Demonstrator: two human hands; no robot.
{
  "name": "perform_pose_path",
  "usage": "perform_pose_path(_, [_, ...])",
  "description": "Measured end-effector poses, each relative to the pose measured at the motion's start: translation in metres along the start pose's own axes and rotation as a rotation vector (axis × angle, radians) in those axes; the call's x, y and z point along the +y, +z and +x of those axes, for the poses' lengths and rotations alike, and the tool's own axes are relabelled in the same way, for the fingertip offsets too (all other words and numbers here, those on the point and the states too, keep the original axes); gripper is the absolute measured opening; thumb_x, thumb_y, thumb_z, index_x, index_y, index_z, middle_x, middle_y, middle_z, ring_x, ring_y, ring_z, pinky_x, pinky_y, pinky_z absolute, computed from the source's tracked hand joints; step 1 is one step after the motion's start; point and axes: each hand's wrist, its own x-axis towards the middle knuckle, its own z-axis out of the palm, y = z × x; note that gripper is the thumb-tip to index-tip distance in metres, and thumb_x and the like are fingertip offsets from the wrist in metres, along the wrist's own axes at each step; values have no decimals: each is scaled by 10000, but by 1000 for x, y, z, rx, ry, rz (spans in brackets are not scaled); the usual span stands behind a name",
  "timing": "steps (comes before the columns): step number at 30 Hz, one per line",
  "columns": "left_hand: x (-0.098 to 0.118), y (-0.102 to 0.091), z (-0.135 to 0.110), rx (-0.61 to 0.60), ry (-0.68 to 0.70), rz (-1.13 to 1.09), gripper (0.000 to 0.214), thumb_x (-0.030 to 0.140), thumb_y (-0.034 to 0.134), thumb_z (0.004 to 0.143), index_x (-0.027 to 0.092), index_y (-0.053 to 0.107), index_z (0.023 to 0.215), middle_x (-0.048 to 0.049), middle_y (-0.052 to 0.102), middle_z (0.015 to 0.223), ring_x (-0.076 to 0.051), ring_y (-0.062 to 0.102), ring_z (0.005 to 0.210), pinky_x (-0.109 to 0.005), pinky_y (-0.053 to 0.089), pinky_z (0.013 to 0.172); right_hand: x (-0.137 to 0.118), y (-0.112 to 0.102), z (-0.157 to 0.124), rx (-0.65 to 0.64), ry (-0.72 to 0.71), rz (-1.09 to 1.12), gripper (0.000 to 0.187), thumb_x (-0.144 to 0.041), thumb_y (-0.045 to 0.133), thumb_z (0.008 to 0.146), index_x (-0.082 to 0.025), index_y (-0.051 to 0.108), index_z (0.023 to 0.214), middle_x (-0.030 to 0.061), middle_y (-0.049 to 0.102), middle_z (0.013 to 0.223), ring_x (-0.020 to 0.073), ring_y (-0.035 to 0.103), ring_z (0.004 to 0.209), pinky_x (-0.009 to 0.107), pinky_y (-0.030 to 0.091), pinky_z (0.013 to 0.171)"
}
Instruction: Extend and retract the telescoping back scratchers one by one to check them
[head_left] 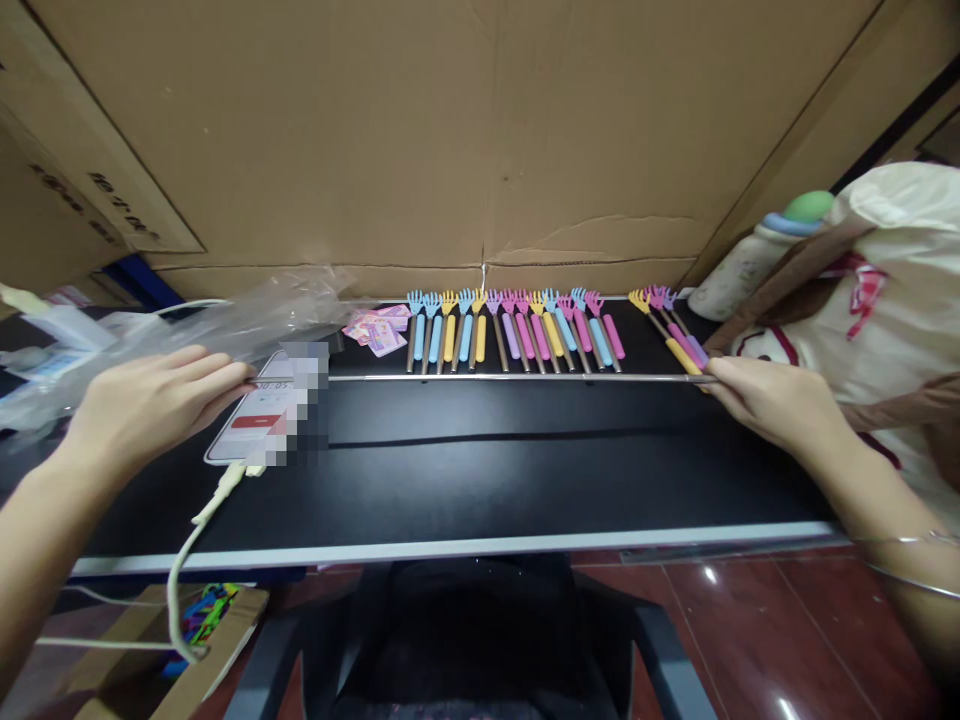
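Observation:
My left hand (165, 395) and my right hand (780, 395) are both closed on the ends of a long thin metal rod (487, 378), stretched level above the black table. Its ends are hidden in my fingers. Behind it lies a row of telescopic back scratchers (517, 330) with small hand-shaped heads in blue, yellow, purple and pink. Several more back scratchers (671, 325) lie apart at the right, close to my right hand. Below and beside my left hand rests a phone (259, 420) with a cable plugged in.
Clear plastic wrapping (247, 315) and small printed cards (379, 330) lie at the left. A bottle (739, 270) and a cream plush bag (892, 290) stand at the right. Cardboard (480, 130) walls the back. Below are a black chair (465, 640) and an open box (225, 660).

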Motion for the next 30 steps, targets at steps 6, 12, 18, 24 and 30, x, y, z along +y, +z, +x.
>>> perform_pose_path(6, [57, -24, 36, 207, 233, 12, 199, 295, 504, 950, 217, 587, 788, 27, 621, 671, -140, 525, 656, -255, 313, 578, -56, -33, 31, 85, -142, 48, 283, -289, 382, 958, -195, 534, 739, 47, 637, 711, 152, 558, 645, 272, 249, 534])
perform_pose_path(12, [123, -40, 82, 200, 230, -130, 293, 239, 407, 985, 201, 528, 722, 12, 550, 589, -142, 514, 575, -284, 292, 544, -126, -66, 65, 171, -239, 176, 250, -218, 391, 962, -189, 508, 744, 10, 569, 626, 131, 536, 589, 258, 213, 518])
perform_pose_path(18, [159, -47, 110, 169, 268, -269, 265, 246, 388, 991, 196, 524, 770, 12, 557, 603, -135, 540, 569, -289, 279, 505, -174, -73, 78, 70, -227, 255, 230, -221, 413, 972, -195, 538, 781, 12, 585, 638, 133, 549, 573, 269, 185, 489])
perform_pose_path(24, [170, -37, 123, 139, 233, -352, 288, 291, 369, 1002, 191, 530, 785, 6, 584, 624, -136, 577, 596, -288, 261, 493, -182, -72, 88, 16, -185, 284, 259, -271, 389, 993, -200, 547, 801, 28, 618, 681, 145, 584, 617, 274, 193, 484])
perform_pose_path(30, [168, -28, 122, -105, 236, -512, 174, 296, 404, 986, 194, 542, 958, -4, 645, 780, -148, 624, 693, -256, 348, 533, -167, -61, 91, -65, -155, 561, 104, -311, 518, 940, -217, 504, 899, -8, 658, 765, 141, 614, 639, 237, 291, 508])
